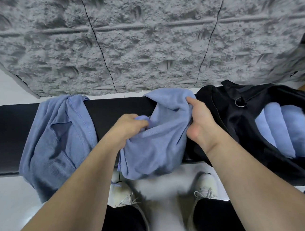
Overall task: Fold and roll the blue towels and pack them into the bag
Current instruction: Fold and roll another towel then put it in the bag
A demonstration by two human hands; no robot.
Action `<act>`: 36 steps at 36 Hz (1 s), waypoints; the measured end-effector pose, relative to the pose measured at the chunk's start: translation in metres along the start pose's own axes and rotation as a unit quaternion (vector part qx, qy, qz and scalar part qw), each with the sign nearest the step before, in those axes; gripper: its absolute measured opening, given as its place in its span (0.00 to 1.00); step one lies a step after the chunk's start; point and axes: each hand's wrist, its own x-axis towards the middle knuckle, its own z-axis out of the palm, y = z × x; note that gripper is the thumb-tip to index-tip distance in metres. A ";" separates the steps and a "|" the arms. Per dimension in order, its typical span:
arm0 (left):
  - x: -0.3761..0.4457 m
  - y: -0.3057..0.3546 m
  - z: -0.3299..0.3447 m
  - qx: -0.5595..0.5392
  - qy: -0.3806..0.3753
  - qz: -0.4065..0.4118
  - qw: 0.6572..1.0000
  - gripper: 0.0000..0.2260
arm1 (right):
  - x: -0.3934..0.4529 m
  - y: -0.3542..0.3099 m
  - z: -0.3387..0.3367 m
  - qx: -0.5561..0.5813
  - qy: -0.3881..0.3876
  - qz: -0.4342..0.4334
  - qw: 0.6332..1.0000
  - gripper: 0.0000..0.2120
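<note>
A crumpled blue towel (155,142) lies across the middle of a black bench (116,110), its lower part hanging over the front edge. My left hand (130,124) grips a bunched fold at the towel's left side. My right hand (199,119) pinches the towel's upper right edge. A second blue towel (59,133) lies loosely draped over the bench to the left. At the right end stands an open black bag (236,119) with rolled blue towels (285,129) inside it.
A rough grey textured wall (134,43) rises just behind the bench. Pale floor shows in front, with my two white shoes (206,185) and dark trouser legs below the bench edge. A metal ring (240,102) hangs on the bag.
</note>
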 end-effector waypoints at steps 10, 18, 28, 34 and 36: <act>0.009 0.009 -0.020 -0.553 0.068 0.017 0.830 0.10 | 0.004 -0.003 -0.003 0.053 0.038 -0.023 0.998 0.21; -0.003 0.015 -0.022 -0.614 0.080 0.003 0.785 0.11 | 0.004 0.002 0.008 0.051 -0.040 -0.057 0.996 0.25; 0.027 -0.001 -0.022 -0.588 0.128 -0.096 0.793 0.13 | 0.009 0.013 0.002 -0.140 0.025 0.009 0.990 0.15; 0.032 -0.012 -0.031 -0.544 0.119 -0.104 0.824 0.16 | 0.006 0.019 -0.002 -0.263 -0.016 0.039 0.964 0.08; 0.029 -0.017 -0.035 -0.535 0.074 -0.092 0.836 0.13 | 0.007 0.017 -0.001 -0.283 -0.014 0.001 0.959 0.06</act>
